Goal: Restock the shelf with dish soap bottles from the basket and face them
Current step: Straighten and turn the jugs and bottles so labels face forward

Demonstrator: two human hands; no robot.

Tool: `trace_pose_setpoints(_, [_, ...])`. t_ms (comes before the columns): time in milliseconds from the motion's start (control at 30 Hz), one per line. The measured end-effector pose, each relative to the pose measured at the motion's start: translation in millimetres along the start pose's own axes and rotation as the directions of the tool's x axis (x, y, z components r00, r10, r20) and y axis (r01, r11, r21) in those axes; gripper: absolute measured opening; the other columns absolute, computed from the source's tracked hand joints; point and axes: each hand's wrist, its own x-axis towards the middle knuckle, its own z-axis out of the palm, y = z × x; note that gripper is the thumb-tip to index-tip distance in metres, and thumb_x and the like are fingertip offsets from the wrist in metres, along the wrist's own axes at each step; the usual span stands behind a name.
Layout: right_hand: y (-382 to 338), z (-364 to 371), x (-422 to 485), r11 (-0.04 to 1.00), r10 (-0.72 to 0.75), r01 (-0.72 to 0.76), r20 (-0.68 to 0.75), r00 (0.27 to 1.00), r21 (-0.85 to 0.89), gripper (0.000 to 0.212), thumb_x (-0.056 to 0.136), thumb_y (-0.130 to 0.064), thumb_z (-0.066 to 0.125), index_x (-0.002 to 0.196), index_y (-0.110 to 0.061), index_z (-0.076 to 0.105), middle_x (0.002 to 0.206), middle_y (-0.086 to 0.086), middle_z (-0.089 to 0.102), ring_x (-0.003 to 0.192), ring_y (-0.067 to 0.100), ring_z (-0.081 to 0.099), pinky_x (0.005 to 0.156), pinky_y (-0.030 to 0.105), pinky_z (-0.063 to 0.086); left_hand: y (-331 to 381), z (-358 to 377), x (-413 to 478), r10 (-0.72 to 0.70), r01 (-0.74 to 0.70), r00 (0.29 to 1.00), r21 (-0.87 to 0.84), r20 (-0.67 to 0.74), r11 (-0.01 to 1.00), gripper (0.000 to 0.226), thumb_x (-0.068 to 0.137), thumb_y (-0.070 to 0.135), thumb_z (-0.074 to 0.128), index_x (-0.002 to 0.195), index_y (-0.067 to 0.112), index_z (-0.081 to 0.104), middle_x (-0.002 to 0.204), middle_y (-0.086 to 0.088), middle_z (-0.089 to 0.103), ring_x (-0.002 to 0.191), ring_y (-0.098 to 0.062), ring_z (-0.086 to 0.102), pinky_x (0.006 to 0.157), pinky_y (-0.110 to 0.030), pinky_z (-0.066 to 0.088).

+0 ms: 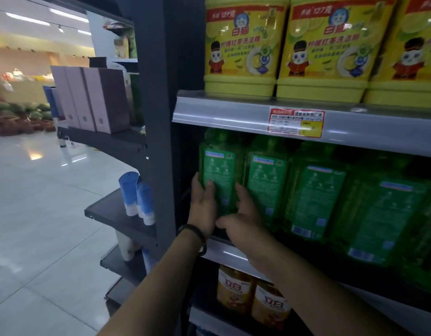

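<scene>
A green dish soap bottle (219, 170) stands at the far left of the middle shelf (229, 253), its back label facing out. My left hand (202, 209) grips its left side, thumb across the label. My right hand (243, 219) holds its lower right side, fingers between it and the neighbouring green bottle (266, 180). Several more green bottles (314, 197) line the shelf to the right, all showing back labels. The basket is out of view.
Large yellow dish soap jugs (241, 49) fill the shelf above, with a red price tag (295, 122) on its rail. Orange bottles (236, 289) stand on the shelf below. A dark upright post (156, 117) borders the bay; end shelves hold blue tubes (129, 192) and pink boxes (105, 100).
</scene>
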Motion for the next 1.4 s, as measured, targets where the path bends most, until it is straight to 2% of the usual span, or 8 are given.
trace_pose_setpoints(167, [6,-3,2,0.999,0.0,-0.001,-0.017,1.0,-0.039,0.095,0.088,0.01,0.066,0.167,-0.028,0.03,0.169,-0.005,0.03,0.152,0.018,0.035,0.1,0.026,0.042,-13,-12,-21,0.129,-0.134,0.99,0.103,0.049,0.986,0.056,0.098,0.051,0.043,0.153,0.051,0.033,0.154,0.007,0.053,0.141,-0.015,0.053,0.12,-0.049,0.042])
trace_pose_setpoints(300, [13,-9,5,0.998,-0.044,0.044,0.002,0.999,-0.043,0.097,0.08,0.0,0.071,0.165,-0.032,0.036,0.165,-0.007,0.036,0.145,0.017,0.041,0.114,0.037,0.045,-7,-15,-48,0.171,-0.179,0.983,0.15,0.064,0.972,0.047,0.098,0.054,0.041,0.133,0.082,0.028,0.15,0.03,0.039,0.147,-0.006,0.041,0.124,-0.042,0.035])
trace_pose_setpoints(467, [14,-19,-3,0.999,-0.037,0.036,0.059,0.998,0.02,0.09,0.093,0.012,0.061,0.164,-0.036,0.031,0.147,-0.015,0.054,0.132,0.009,0.056,0.111,0.026,0.046,-12,-22,-80,0.256,-0.272,0.962,0.324,0.091,0.906,0.06,0.102,0.046,0.039,0.16,0.036,0.03,0.151,0.013,0.035,0.143,0.0,0.038,0.12,-0.023,0.03])
trace_pose_setpoints(600, [18,-24,-8,0.999,-0.015,0.014,0.035,0.999,0.04,0.075,0.1,0.007,0.057,0.164,-0.027,0.037,0.13,-0.023,0.054,0.127,0.008,0.052,0.109,0.03,0.043,-1,-24,-70,0.217,-0.232,0.972,0.269,0.085,0.935,0.044,0.112,0.025,0.043,0.152,0.043,0.034,0.143,0.023,0.038,0.126,0.031,0.034,0.107,0.002,0.027])
trace_pose_setpoints(833, [23,-25,-8,0.999,-0.033,0.029,0.15,0.988,0.027,0.101,0.088,0.017,0.062,0.162,-0.044,0.03,0.123,-0.032,0.058,0.102,-0.015,0.064,0.088,0.021,0.058,11,-20,-68,0.124,-0.139,0.986,0.145,0.108,0.98,0.068,0.09,0.02,0.051,0.152,0.049,0.043,0.144,0.023,0.058,0.134,-0.001,0.056,0.116,-0.042,0.046])
trace_pose_setpoints(1000, [23,-29,11,0.98,-0.114,0.136,0.148,0.982,-0.147,0.094,0.081,0.018,0.062,0.146,-0.049,0.049,0.115,-0.022,0.073,0.111,0.005,0.069,0.097,0.046,0.061,2,-18,-91,0.252,-0.296,0.952,0.323,0.171,0.899,0.084,0.083,0.012,0.048,0.162,0.037,0.032,0.141,0.028,0.044,0.133,0.012,0.044,0.108,-0.008,0.035])
trace_pose_setpoints(1300, [50,-13,-22,0.952,-0.211,0.207,0.006,0.977,-0.224,0.091,0.096,0.001,0.058,0.165,-0.047,0.024,0.166,-0.018,0.039,0.15,0.005,0.042,0.12,0.041,0.044,6,-29,-59,0.224,-0.262,0.961,0.275,0.162,0.925,0.083,0.085,0.008,0.06,0.159,0.038,0.038,0.162,0.004,0.043,0.153,-0.011,0.036,0.124,-0.049,0.037])
trace_pose_setpoints(1400, [50,-12,-26,0.965,-0.186,0.187,0.022,0.982,-0.184,0.087,0.099,-0.003,0.062,0.165,-0.046,0.026,0.167,-0.019,0.034,0.15,-0.001,0.034,0.123,0.033,0.038,15,-24,-44,0.144,-0.165,0.978,0.134,0.152,0.977,0.072,0.091,0.001,0.054,0.147,0.046,0.05,0.141,0.014,0.064,0.133,-0.008,0.059,0.109,-0.035,0.051])
